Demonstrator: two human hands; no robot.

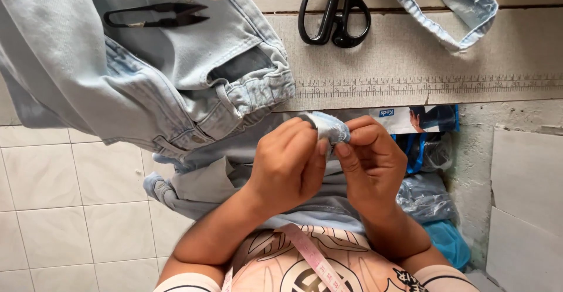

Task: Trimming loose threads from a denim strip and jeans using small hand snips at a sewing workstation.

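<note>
- My left hand [288, 162] curls knuckles-up, fingertips pinching the folded denim piece [328, 126].
- My right hand [372, 164] pinches its other side (thumb against forefinger).

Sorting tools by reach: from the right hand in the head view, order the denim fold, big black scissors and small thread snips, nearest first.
From the right hand:
1. Denim fold, pinched at its fingertips.
2. Big black scissors, straight above on the table.
3. Small thread snips, far upper left on the jeans.
</note>
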